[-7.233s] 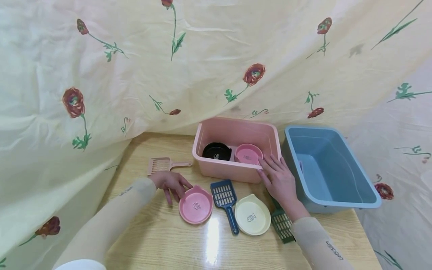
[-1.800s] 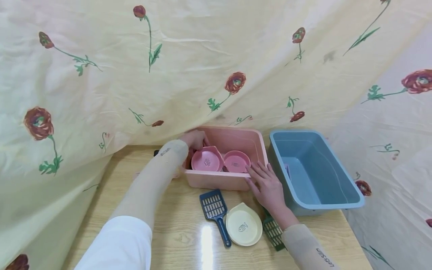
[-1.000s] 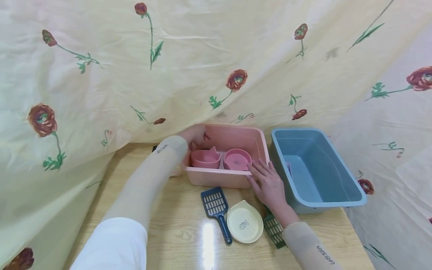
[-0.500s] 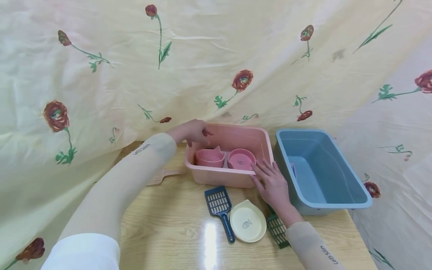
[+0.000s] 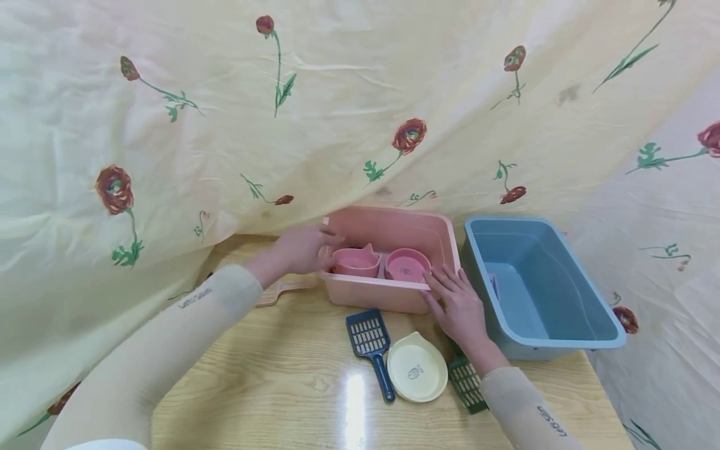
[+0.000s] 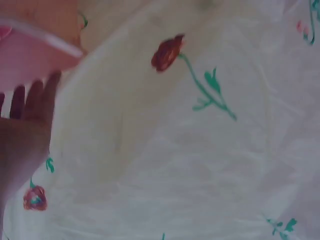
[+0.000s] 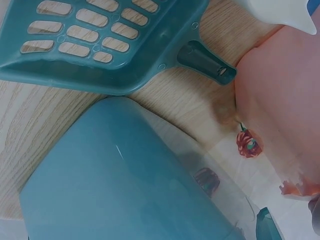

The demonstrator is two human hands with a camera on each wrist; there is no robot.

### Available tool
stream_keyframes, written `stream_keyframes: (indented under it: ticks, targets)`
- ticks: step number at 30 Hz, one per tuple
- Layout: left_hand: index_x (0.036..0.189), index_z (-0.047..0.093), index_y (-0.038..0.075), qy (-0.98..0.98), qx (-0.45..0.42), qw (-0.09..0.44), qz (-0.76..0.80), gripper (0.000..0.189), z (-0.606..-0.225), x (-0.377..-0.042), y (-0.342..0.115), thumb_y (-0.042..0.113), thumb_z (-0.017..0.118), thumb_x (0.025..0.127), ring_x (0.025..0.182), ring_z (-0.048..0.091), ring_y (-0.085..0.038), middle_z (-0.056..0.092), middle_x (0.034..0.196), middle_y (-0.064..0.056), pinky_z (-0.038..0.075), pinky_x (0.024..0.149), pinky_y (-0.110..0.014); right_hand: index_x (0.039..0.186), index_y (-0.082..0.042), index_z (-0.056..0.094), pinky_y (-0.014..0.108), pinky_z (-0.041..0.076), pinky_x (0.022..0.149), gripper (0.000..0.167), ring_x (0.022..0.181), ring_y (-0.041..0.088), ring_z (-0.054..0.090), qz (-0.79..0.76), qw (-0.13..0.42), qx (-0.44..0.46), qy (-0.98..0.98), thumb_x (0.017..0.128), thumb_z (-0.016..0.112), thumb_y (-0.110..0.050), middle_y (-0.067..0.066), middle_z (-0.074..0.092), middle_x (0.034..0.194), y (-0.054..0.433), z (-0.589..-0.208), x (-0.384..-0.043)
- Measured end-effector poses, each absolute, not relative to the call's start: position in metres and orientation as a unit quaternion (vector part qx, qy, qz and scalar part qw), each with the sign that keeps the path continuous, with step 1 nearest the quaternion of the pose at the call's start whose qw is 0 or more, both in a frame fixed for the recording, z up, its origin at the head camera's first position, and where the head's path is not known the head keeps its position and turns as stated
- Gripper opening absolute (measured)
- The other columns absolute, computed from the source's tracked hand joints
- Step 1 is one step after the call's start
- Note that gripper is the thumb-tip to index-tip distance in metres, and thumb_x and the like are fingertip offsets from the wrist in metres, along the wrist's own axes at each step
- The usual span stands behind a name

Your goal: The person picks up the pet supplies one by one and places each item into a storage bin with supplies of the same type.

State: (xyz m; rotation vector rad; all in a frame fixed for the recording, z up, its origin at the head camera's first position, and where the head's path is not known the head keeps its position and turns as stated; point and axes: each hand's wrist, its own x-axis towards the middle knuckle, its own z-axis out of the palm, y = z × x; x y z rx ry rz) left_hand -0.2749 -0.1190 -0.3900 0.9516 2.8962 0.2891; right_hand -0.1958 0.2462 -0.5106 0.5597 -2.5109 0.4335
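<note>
My left hand [image 5: 300,250] hovers at the left end of the pink bin [image 5: 377,295], fingers loosely extended and holding nothing. Inside the bin, a pink cat-eared dish [image 5: 357,265] leans tilted at the left. A second pink dish [image 5: 407,265] lies flatter to its right, a fish-bone print on its base. The black dish seen earlier is mostly hidden. My right hand [image 5: 458,306] rests on the bin's front rim near its right corner, fingers spread. In the left wrist view, the fingers of the left hand [image 6: 30,125] show beneath the bin's rim [image 6: 45,37].
In front of the bin lie a blue litter scoop [image 5: 368,337], a cream dish [image 5: 417,369] and a dark green litter scoop [image 5: 468,381], partly under my right arm. A pink scoop [image 5: 287,287] lies left. The blue bin [image 5: 545,342] stands right; floral cloth [image 5: 337,94] hangs behind.
My left hand has moved the pink paw-print dish from the table into the pink bin, let go, and drawn back left. The dish has tipped over. My right hand stays on the rim.
</note>
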Motion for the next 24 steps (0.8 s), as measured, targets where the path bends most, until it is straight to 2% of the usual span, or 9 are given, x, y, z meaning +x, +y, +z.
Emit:
stream_keyframes:
  ticks: [4,9,13,19,24]
  targets:
    - [0.151,0.063,0.015,0.941,0.323,-0.037,0.099,0.06,-0.42,-0.259,-0.127,0.044,0.074,0.1,0.143,0.056,-0.037,0.059,0.155,-0.013,0.043,0.121,-0.058,0.144,-0.012,0.068,0.061,0.036,0.124,0.057,0.141,0.04,0.058,0.157,0.265,0.204,-0.929,0.092,0.083,-0.029,0.016,0.067,0.144,0.249,-0.512,-0.197]
    - [0.148,0.065,0.011,0.919,0.345,-0.163,0.104,0.059,-0.459,-0.242,-0.133,0.044,0.075,0.1,0.147,0.051,-0.037,0.06,0.154,-0.014,0.031,0.127,-0.06,0.145,-0.012,0.068,0.061,0.036,0.124,0.057,0.141,0.041,0.058,0.159,0.265,0.203,-0.929,0.092,0.084,-0.029,0.016,0.067,0.144,0.249,-0.513,-0.198]
    - [0.144,0.069,0.011,0.891,0.363,-0.247,0.112,0.058,-0.485,-0.236,-0.135,0.041,0.08,0.095,0.144,0.055,-0.038,0.062,0.151,-0.015,0.034,0.125,-0.059,0.145,-0.012,0.067,0.062,0.036,0.124,0.058,0.141,0.041,0.057,0.158,0.26,0.203,-0.931,0.092,0.084,-0.029,0.016,0.066,0.145,0.249,-0.512,-0.197]
    - [0.138,0.073,0.009,0.852,0.378,-0.332,0.142,0.059,-0.512,-0.234,-0.132,0.035,0.088,0.086,0.136,0.062,-0.041,0.066,0.145,-0.016,0.042,0.12,-0.059,0.146,-0.012,0.067,0.061,0.035,0.124,0.058,0.142,0.04,0.057,0.15,0.253,0.197,-0.935,0.093,0.084,-0.03,0.015,0.065,0.146,0.247,-0.511,-0.195]
    - [0.135,0.074,0.006,0.831,0.378,-0.376,0.154,0.055,-0.526,-0.236,-0.127,0.034,0.085,0.089,0.131,0.066,-0.04,0.069,0.14,-0.016,0.047,0.117,-0.056,0.146,-0.013,0.067,0.062,0.036,0.123,0.06,0.142,0.039,0.057,0.151,0.255,0.197,-0.935,0.091,0.085,-0.028,0.015,0.066,0.145,0.246,-0.509,-0.194]
